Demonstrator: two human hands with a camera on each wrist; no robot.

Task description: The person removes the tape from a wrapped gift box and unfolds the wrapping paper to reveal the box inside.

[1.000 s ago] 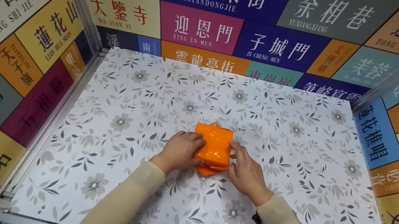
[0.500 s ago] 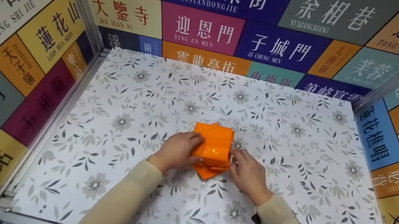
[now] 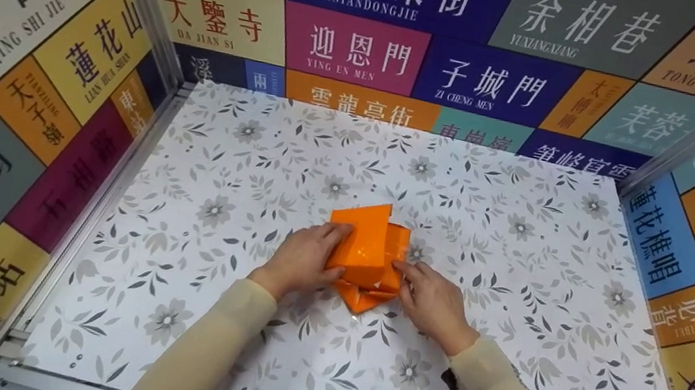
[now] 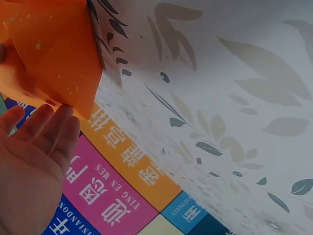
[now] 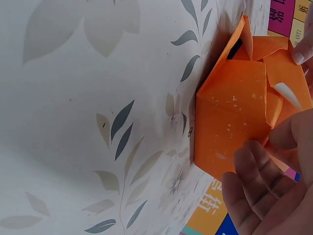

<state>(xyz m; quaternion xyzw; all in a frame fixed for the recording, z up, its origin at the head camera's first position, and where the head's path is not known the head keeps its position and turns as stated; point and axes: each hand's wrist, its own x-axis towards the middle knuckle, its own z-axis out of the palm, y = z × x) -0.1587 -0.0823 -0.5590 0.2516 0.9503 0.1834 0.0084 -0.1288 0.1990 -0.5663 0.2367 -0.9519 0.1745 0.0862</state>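
Bright signs cover the walls. A blue sign (image 3: 389, 16) says "BAINIANDONGJIE", a pink sign (image 3: 353, 58) "YING EN MEN". Gray flowers and leaves dot the white worktop (image 3: 302, 372). Folded orange paper (image 3: 362, 245) sits near its middle. The left hand (image 3: 303, 255) holds one side; the right hand (image 3: 438, 306) pinches the other.

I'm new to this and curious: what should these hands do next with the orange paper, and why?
Perhaps the right hand should gently ease the right flap outward: its fingertips touch that flap, gaps show between the folds, and the left hand holds the orange paper on the other side, which should steady it.
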